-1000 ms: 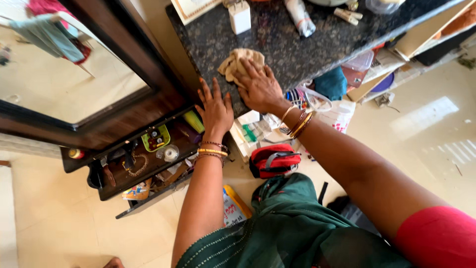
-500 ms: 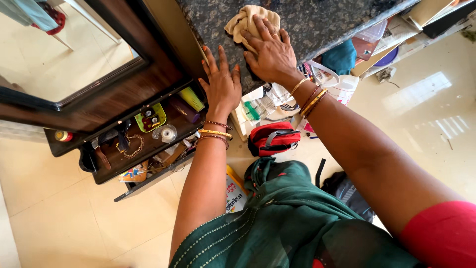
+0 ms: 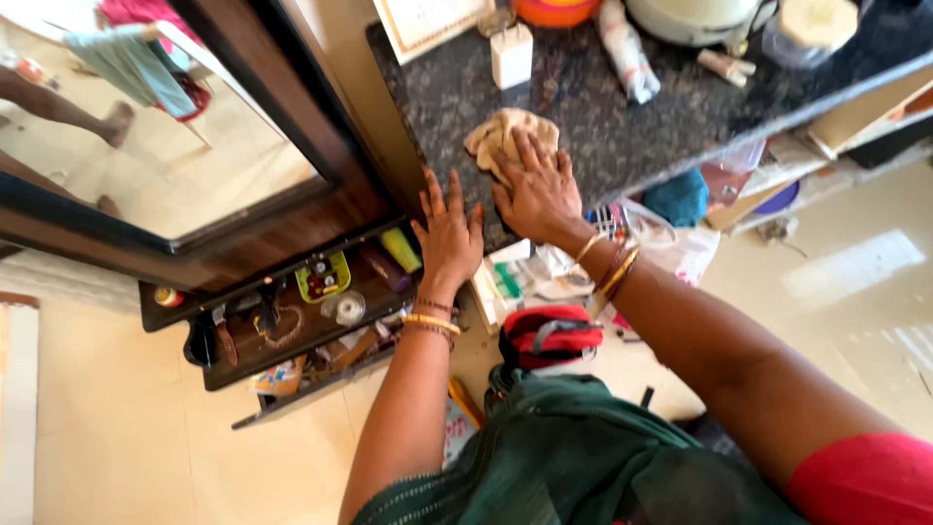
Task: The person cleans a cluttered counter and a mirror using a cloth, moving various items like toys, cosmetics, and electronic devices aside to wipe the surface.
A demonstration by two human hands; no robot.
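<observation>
On the dark speckled stone bench [image 3: 671, 117], right hand [image 3: 539, 190] presses flat, fingers spread, on a crumpled beige cloth [image 3: 505, 136]; looks soft and light, easy to bunch anywhere. Left hand [image 3: 449, 228] rests spread at the edge.

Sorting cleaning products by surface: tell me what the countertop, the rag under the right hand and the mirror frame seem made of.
Countertop: polished stone, likely granite, going by its dark speckled grain and faint sheen.
Rag under the right hand: soft woven cloth, probably cotton; beige, crumpled, matte.
Mirror frame: dark brown wood or wood veneer with a smooth finish; streaky grain shows lower down.
</observation>
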